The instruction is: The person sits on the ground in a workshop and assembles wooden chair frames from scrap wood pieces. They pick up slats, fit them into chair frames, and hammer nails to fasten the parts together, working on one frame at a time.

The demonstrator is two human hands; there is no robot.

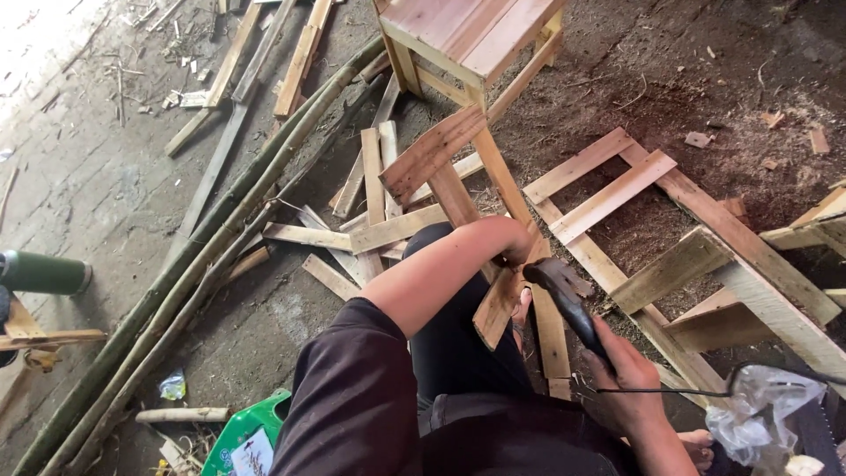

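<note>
While the left hand (511, 242) clamps the wooden frame (493, 220), the right hand (621, 370) grips a black tool (568, 295) just beside it.

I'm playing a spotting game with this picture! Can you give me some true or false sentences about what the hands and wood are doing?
1. The right hand holds a black power tool. True.
2. The left hand is on the wooden frame. True.
3. A blue bottle lies at the left edge. False: the bottle is green.
4. The wooden stool lies tipped over. False: it stands upright.
5. Long bamboo poles lie on the floor. True.
</note>
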